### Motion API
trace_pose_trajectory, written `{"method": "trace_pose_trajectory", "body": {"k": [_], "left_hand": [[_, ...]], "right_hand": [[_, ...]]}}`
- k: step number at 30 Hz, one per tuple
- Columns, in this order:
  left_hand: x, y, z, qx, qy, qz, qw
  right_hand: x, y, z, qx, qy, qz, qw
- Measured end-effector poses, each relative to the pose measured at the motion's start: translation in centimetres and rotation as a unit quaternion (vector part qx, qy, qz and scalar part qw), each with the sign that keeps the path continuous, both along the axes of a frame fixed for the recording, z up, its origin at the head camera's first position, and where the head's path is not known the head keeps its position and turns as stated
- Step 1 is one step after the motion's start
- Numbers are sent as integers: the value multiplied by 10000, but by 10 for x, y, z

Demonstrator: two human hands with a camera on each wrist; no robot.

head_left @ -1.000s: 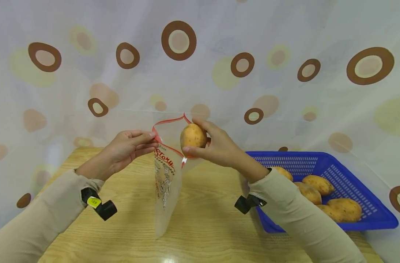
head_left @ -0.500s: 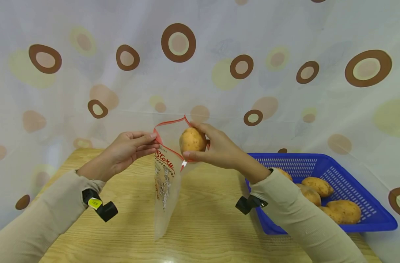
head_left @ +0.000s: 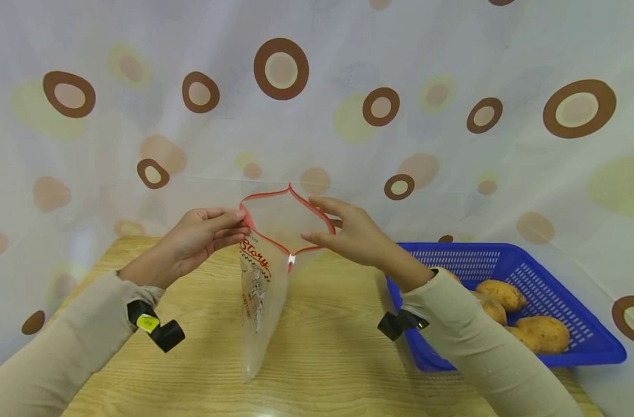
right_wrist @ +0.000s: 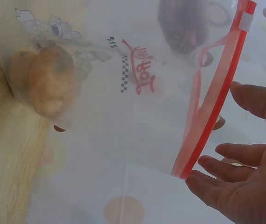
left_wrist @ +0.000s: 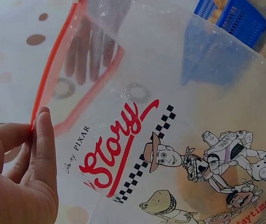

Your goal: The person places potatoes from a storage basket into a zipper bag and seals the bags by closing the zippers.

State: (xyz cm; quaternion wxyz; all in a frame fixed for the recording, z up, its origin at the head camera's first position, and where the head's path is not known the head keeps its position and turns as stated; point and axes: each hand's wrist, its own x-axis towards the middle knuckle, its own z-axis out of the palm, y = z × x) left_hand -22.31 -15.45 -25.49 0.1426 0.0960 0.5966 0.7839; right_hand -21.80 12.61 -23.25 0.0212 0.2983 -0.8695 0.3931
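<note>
— Since a second ago the potato [right_wrist: 44,86] has left the right hand [head_left: 348,234]; where is it?
— At the bottom of the bag [head_left: 262,289], as the right wrist view shows through the clear plastic. From the head view it is hard to make out.
— So how far along is the bagging?
— One potato is in, I'd judge. At least three more lie in the blue basket [head_left: 567,278] on the right of the table [head_left: 322,347], and the red zip edge is not yet closed.
— And the hands?
— Left hand [head_left: 202,237] pinches the red rim between thumb and fingers, holding the mouth up and wide. Right hand is beside the far rim, fingers spread and relaxed, holding nothing; they sit close to the zip strip.
</note>
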Motion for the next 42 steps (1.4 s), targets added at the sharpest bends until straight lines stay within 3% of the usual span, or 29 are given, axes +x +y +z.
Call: {"method": "trace_pose_trajectory", "body": {"k": [7, 13, 19, 22, 30, 36, 42], "left_hand": [[-2, 1, -1, 13, 17, -25, 10000], [-3, 2, -4, 43, -76, -4, 10000], [-4, 3, -4, 65, -70, -41, 9999], [-3, 4, -4, 62, -40, -61, 10000], [-3, 4, -3, 7, -7, -40, 10000], [-2, 5, -3, 54, 10, -67, 10000], [-1, 5, -4, 79, -9, -67, 9999]], "right_hand": [[-9, 16, -8, -176, -323, -241, 9990], [-15, 24, -18, -339, -1141, -622, 9909], [-18, 41, -22, -779, -1762, -474, 9801], [-19, 56, -22, -756, -1706, -520, 9811], [-26, 116, -33, 43, -1506, -972, 9838], [-35, 166, -60, 515, -1248, -1296, 9823], [-44, 205, -91, 890, -1415, -1707, 9711]]}}
